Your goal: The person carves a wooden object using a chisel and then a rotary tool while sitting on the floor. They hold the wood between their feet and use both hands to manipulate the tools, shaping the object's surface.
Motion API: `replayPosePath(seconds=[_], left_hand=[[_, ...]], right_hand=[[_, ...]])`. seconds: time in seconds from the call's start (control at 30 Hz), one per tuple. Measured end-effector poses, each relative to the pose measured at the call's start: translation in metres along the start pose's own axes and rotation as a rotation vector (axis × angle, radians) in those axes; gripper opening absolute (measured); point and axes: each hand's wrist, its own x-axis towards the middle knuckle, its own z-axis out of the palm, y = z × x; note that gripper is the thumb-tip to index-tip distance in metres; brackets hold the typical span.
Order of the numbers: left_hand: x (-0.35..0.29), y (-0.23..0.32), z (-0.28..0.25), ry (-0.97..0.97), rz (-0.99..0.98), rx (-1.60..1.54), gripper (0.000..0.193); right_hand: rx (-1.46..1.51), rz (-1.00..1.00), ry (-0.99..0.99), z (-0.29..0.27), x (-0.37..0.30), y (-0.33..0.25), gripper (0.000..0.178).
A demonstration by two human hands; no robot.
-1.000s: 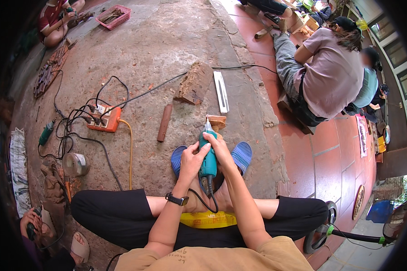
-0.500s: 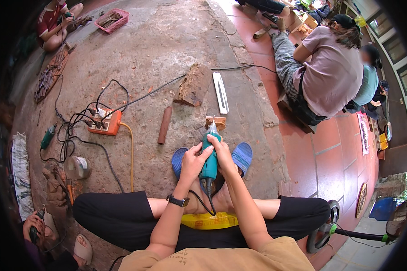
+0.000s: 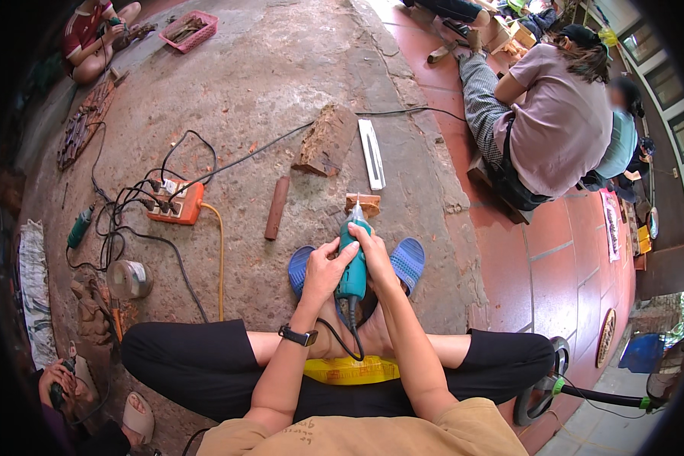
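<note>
A teal electric die grinder (image 3: 353, 267) is held between both my hands, its thin bit pointing away from me. My left hand (image 3: 327, 267) is closed on its left side, and my right hand (image 3: 374, 254) wraps the right side near the collar. The tip meets or hovers over a small reddish-brown wood block (image 3: 368, 204) on the ground; contact is too fine to tell. Blue sandals (image 3: 407, 266) lie on either side of the tool. From its rear end a black cord loops down between my legs, above a yellow object (image 3: 349, 372).
Beyond the block lie a white slotted strip (image 3: 372, 155), a rough wood chunk (image 3: 325, 142) and a brown stick (image 3: 277, 208). An orange power strip (image 3: 176, 203) with tangled cords sits left, near another teal tool (image 3: 80, 228) and a round container (image 3: 129, 280). Other people sit nearby.
Almost nothing differs. The grinder and both hands stay in nearly the same place at the wood block, with only a very slight shift of the view.
</note>
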Motion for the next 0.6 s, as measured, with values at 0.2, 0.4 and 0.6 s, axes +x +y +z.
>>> replayPosePath(seconds=[0.2, 0.4, 0.6], left_hand=[[-0.002, -0.002, 0.001, -0.001, -0.010, -0.072, 0.053], [-0.005, 0.005, 0.002, 0.023, 0.009, 0.029, 0.054], [0.002, -0.004, 0.001, -0.007, 0.005, -0.007, 0.057]], right_hand=[[-0.019, 0.050, -0.056, 0.003, -0.002, -0.006, 0.032], [-0.012, 0.024, -0.035, 0.001, -0.002, -0.003, 0.033], [0.050, -0.019, 0.034, -0.003, 0.003, 0.007, 0.036]])
